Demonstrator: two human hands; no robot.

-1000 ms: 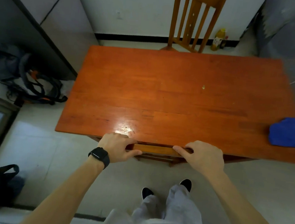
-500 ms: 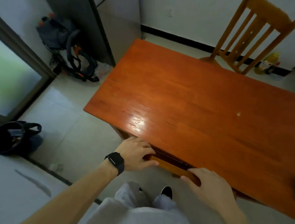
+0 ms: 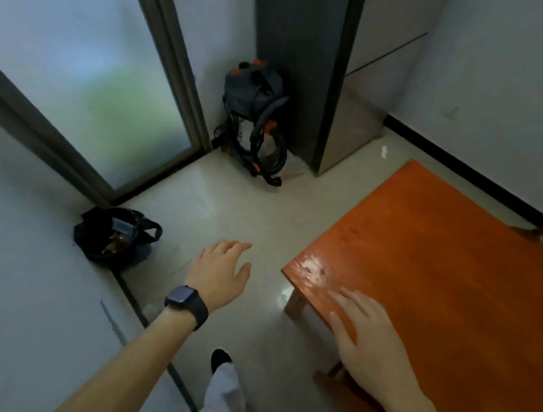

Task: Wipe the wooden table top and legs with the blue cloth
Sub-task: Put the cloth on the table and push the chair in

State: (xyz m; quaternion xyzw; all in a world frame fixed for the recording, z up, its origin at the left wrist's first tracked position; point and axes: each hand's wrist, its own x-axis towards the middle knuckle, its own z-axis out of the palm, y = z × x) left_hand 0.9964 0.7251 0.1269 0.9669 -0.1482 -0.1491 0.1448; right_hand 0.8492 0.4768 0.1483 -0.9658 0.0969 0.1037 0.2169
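With no blue cloth anywhere in view, wiping looks not yet started: both hands are bare, left hand (image 3: 221, 271) spread open over the floor and clear of the wooden table (image 3: 452, 285), holding nothing. Right hand (image 3: 371, 350) lies flat, fingers loose, on the top near the front corner, gripping nothing. Top shows a glare patch but no sign of wiping either way; the one visible leg (image 3: 295, 303) is untouched, so cloth pickup, top and legs all look left to do.

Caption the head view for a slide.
Both hands empty: right hand over the wooden table corner, left hand above the floor.
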